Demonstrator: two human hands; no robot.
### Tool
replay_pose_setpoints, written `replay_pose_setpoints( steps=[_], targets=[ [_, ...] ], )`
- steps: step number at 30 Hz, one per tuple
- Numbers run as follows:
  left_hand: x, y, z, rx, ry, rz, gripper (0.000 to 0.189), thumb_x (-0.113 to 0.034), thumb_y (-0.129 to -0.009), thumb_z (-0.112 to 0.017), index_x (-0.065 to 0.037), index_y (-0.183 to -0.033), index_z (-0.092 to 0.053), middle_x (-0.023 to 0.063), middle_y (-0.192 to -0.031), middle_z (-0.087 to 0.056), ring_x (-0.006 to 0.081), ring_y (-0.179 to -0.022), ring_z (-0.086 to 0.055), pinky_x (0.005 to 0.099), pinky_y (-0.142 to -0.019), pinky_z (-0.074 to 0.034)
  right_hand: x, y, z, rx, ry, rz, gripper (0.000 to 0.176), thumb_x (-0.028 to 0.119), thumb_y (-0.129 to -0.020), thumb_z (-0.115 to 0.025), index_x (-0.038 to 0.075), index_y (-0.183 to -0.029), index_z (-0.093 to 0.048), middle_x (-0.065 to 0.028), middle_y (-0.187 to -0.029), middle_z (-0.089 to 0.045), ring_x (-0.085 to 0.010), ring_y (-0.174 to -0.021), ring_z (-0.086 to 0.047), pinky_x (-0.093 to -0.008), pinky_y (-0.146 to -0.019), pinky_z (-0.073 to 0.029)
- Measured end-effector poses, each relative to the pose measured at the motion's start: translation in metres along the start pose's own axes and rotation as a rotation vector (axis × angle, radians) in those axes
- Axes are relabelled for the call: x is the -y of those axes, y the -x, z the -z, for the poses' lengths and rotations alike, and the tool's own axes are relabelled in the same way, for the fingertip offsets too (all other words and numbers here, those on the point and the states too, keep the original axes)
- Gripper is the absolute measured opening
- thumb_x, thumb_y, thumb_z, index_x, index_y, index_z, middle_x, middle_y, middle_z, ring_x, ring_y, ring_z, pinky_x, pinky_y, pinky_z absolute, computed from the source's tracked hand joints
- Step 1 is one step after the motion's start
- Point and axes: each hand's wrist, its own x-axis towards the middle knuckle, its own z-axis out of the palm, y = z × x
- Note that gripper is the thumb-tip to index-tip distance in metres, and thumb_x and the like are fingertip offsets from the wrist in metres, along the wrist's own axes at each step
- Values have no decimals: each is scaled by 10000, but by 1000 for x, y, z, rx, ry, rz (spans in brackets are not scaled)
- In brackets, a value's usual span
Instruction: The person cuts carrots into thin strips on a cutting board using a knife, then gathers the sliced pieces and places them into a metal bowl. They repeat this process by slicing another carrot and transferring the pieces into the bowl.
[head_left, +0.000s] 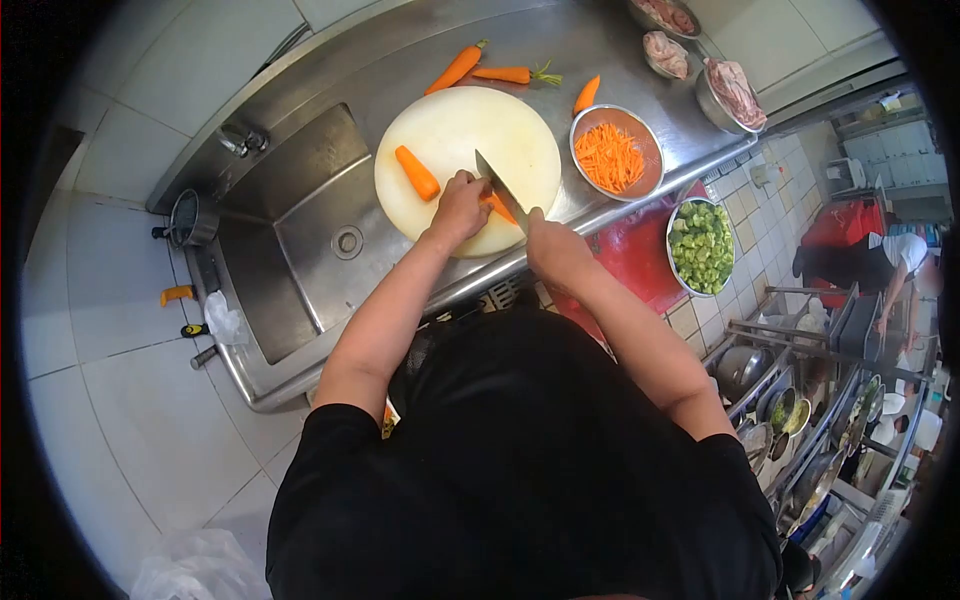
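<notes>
A round white cutting board (470, 120) lies on the steel counter beside the sink. My right hand (560, 250) is wrapped round the handle of a kitchen knife (497, 183), its blade slanting up and to the left across the board. Under and beside the blade is a piece of carrot (503, 207), which the fingers of my left hand (462, 207) press against the board; the blade hides part of it. Another carrot piece (417, 173) lies on the board, left of my left hand. To the right stands a steel bowl (655, 178) holding carrot strips (609, 158).
Two whole carrots (457, 67) and a carrot end (587, 95) lie behind the board. Bowls of raw meat (733, 90) stand at the far right corner. A bowl of broccoli (700, 245) is below the counter edge. The sink (300, 260) is left. Another person (890, 262) bends at far right.
</notes>
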Motion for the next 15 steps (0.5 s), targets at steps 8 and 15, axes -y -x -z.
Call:
replay_pose_setpoints(
  steps=[8,15],
  targets=[
    [2,1,-3,-30,49,11,300,-128,-813,-768,-58,-1097,-701,154,-1127,-586,341,-1077,-588,412,-940,-497,-3,8,-8,33,20,-9,233,63,-923,-483,-49,-1126,-460,-299,-979,-691,-436,-963,-692,-510,-842,-547],
    [3,1,-4,-14,39,26,284,-126,-827,-758,-52,-1094,-698,153,-1143,-586,345,-1083,-588,418,-936,-498,17,13,29,142,42,7,223,71,-952,-419,-49,-1134,-464,-300,-952,-688,-430,-946,-695,-509,-832,-550]
  ],
)
